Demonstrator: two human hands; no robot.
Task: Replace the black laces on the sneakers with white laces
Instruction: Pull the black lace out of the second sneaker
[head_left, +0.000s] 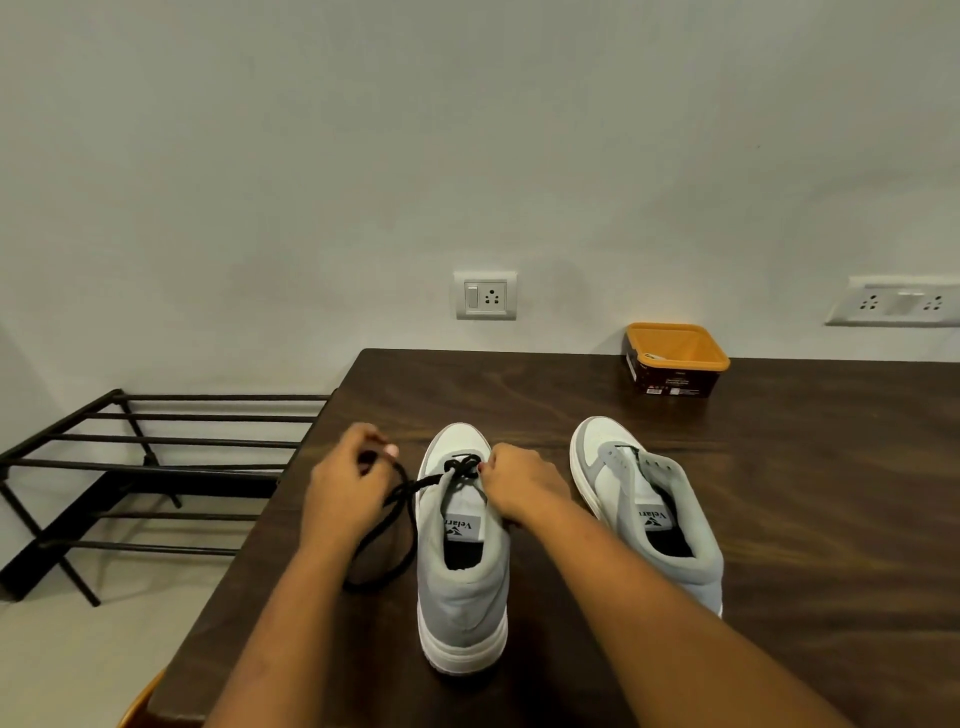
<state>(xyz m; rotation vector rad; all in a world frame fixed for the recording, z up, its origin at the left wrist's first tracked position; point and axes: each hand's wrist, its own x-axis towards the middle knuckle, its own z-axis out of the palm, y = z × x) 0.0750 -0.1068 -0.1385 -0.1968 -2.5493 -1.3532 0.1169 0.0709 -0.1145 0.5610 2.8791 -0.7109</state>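
Two grey and white sneakers stand on the dark wooden table (779, 519), heels toward me. The left sneaker (462, 587) still carries a black lace (400, 499) through its lowest eyelets near the toe. A loose loop of that lace trails off to the left of the shoe. My left hand (348, 483) pinches the lace beside the shoe. My right hand (519, 486) rests on the shoe's right side, fingers curled at the lace crossing. The right sneaker (649, 509) shows no lace. No white laces can be made out.
An orange tub (675, 358) stands at the back of the table by the wall; something pale lies inside. A black metal rack (135, 483) stands on the floor left of the table. Wall sockets (485, 295) are behind.
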